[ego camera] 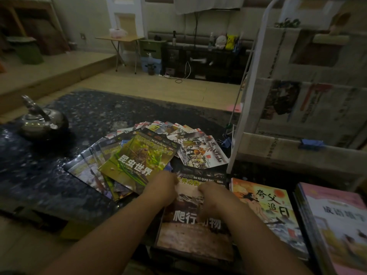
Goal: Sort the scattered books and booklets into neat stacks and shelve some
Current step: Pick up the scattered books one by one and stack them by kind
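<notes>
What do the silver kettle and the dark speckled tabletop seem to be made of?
The silver kettle looks like polished metal: it shows bright reflections. The dark speckled tabletop looks like polished stone, perhaps granite: glossy, with pale flecks.

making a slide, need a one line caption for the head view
Left hand and right hand on a reptile book, scattered booklets and a kettle beyond.

One head-worn wide-angle view, forward and down, close above the dark table (39,175).
</notes>
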{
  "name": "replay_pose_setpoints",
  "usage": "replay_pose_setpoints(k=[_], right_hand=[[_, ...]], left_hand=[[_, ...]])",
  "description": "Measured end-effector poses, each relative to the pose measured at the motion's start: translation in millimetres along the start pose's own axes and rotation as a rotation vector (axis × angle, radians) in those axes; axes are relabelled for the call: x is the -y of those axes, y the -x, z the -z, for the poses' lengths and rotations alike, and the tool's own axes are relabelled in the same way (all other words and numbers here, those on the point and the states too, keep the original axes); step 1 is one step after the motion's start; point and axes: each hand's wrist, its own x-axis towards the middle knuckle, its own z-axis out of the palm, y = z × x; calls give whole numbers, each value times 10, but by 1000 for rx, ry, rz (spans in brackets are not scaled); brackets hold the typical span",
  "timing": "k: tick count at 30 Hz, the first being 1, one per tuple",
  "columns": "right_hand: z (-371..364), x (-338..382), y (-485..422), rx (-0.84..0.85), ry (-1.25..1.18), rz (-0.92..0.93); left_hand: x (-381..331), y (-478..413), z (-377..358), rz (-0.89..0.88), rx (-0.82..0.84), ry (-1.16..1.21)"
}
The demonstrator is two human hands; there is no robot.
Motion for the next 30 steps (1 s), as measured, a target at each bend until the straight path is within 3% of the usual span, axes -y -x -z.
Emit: replay_pose_setpoints(k=[23,27,30], right_hand=[[2,-23,-39,-25,35,-37],[21,-17,-46,-90,-28,-42],[46,-3,-34,-119,-114,-39]], left_hand=[[-1,-45,13,-27,57,-54],[62,-23,105,-11,-89,-21],[220,-44,141,64,-235,-189]])
